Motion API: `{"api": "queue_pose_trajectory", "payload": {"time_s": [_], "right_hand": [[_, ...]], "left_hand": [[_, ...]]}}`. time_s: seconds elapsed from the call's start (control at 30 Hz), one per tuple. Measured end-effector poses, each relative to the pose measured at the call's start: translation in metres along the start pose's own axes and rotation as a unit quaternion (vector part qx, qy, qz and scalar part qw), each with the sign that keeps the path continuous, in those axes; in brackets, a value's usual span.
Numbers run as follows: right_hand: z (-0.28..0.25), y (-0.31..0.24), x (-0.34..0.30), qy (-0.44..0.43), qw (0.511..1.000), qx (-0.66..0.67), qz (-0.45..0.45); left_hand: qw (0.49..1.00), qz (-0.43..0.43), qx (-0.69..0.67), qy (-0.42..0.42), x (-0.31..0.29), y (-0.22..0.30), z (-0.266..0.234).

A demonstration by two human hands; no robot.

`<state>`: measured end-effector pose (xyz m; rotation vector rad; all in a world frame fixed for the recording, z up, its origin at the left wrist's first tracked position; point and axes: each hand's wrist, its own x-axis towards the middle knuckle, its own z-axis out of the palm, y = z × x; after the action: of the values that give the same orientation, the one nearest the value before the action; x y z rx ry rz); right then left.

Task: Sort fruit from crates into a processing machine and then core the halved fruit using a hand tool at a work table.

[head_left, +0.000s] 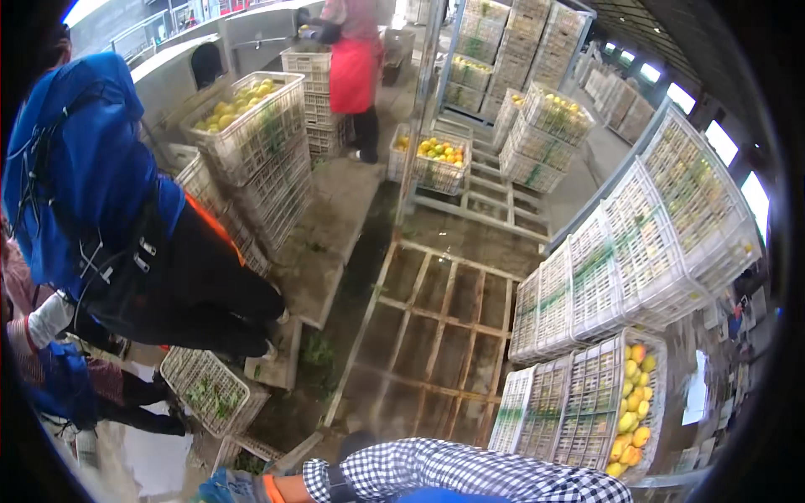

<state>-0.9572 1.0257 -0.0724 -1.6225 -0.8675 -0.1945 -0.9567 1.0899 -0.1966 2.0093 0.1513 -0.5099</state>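
Note:
My right arm, in a black-and-white checked sleeve with a dark band near the wrist, reaches across the lower edge toward the left. At its end is my right hand (225,486), in a blue-grey glove with an orange cuff. The picture's edge cuts off its fingers, so I cannot see whether it holds anything. Nearest to it lies a low plastic crate (243,453), partly hidden, with green leaves inside. Just beyond stands another pale crate (205,390) with leaves on its slats. My left hand is out of view.
At right, tall stacks of white crates (620,243) stand beside a crate of yellow-orange fruit (636,411). A rusty metal frame (436,318) lies on the floor. A person with a blue backpack (84,159) stands left, near stacked fruit crates (260,159); a red-aproned person (355,75) works farther back.

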Motion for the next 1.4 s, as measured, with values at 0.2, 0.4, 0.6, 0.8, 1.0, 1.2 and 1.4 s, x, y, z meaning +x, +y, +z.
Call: {"api": "queue_pose_trajectory", "payload": {"time_s": [0.2, 0.4, 0.6, 0.8, 1.0, 1.2, 1.4], "right_hand": [[-0.006, -0.002, -0.009, -0.076, 0.993, -0.067, -0.059], [-0.017, -0.010, -0.006, -0.102, 0.987, -0.009, -0.123], [-0.047, -0.001, -0.019, -0.109, 0.989, -0.052, -0.087], [-0.044, -0.002, -0.004, -0.107, 0.990, 0.002, -0.092], [-0.054, -0.014, -0.009, -0.096, 0.994, 0.049, -0.025], [-0.065, -0.003, -0.025, -0.058, 0.986, 0.142, 0.065], [-0.125, 0.053, -0.044, 0.067, 0.927, 0.366, 0.049]], "left_hand": [[0.999, -0.029, -0.029, 0.007, -0.002, 0.001, 0.016], [0.997, -0.032, -0.021, 0.061, 0.000, 0.003, 0.001], [0.995, 0.025, -0.008, 0.095, -0.034, -0.001, -0.001], [0.979, 0.049, -0.094, 0.177, -0.062, -0.048, 0.015], [0.962, 0.069, 0.049, 0.258, -0.045, -0.076, 0.045], [0.960, 0.113, -0.170, 0.193, -0.081, -0.062, 0.043], [0.964, 0.244, -0.089, 0.064, -0.191, -0.204, 0.008]]}}
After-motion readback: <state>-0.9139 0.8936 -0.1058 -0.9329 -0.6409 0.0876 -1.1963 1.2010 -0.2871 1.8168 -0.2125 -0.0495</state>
